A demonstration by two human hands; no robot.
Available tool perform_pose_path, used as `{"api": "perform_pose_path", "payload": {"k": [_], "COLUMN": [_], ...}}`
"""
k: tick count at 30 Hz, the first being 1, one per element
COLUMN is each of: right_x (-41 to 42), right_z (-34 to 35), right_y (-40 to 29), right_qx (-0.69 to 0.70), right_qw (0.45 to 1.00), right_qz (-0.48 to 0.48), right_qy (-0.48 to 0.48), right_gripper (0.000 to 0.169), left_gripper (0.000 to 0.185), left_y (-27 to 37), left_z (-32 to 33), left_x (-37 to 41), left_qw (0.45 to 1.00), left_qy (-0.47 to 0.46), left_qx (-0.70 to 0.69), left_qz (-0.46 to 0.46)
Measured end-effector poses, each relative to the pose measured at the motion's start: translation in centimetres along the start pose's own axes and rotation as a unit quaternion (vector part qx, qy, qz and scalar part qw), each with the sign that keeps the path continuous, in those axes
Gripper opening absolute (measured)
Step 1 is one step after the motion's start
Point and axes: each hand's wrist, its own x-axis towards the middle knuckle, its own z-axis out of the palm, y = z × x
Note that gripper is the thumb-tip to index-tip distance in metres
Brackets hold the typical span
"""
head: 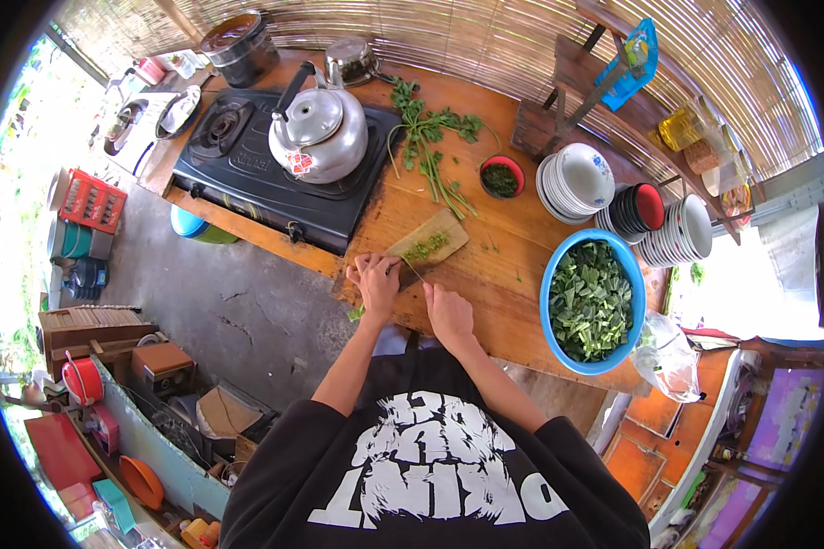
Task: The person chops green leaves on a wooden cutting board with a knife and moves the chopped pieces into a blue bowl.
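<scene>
My right hand (pixel 448 312) is closed on the handle of a knife (pixel 414 269), whose thin blade crosses the near left end of a small wooden cutting board (pixel 453 237). At that end, my left hand (pixel 378 281) holds a bunch of green stalks (pixel 357 313), mostly hidden under the fingers. Chopped green pieces (pixel 427 246) lie on the board beyond the blade. Leafy herb sprigs (pixel 429 137) rest on the table behind the board. A small red and black bowl (pixel 502 177) holds finely chopped greens. To the right, a blue basin (pixel 544 309) is filled with cut leafy greens.
A metal kettle (pixel 319 134) sits on the black gas stove (pixel 247 171) at the left. Stacked bowls (pixel 577 182) and plates (pixel 676 230) stand behind the basin. A clear plastic bag (pixel 669 357) hangs at the table's right edge. The wooden table's (pixel 501 329) front edge is close to my body.
</scene>
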Motion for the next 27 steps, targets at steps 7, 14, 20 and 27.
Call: {"api": "perform_pose_path", "payload": {"k": [7, 14, 20, 27], "right_x": [0.2, -0.5, -0.3, -0.6], "right_z": [0.3, -0.2, -0.5, -0.4], "right_y": [0.3, 0.3, 0.4, 0.2], "right_qx": [0.000, 0.013, 0.004, 0.014], "right_qw": [1.000, 1.000, 1.000, 1.000], "right_qz": [-0.007, 0.019, 0.024, 0.009], "right_qy": [0.009, 0.009, 0.002, -0.013], "right_gripper": [0.049, 0.049, 0.049, 0.048], "left_gripper": [0.010, 0.009, 0.011, 0.010], "left_y": [-0.5, -0.6, 0.0, -0.1], "left_z": [0.2, 0.2, -0.2, -0.4], "left_x": [-0.1, 0.0, 0.2, 0.2], "left_qw": [0.999, 0.999, 1.000, 0.999], "left_qy": [0.014, 0.030, 0.020, 0.014], "left_qx": [0.003, -0.015, -0.016, -0.005], "left_qz": [0.031, 0.038, 0.017, 0.036]}}
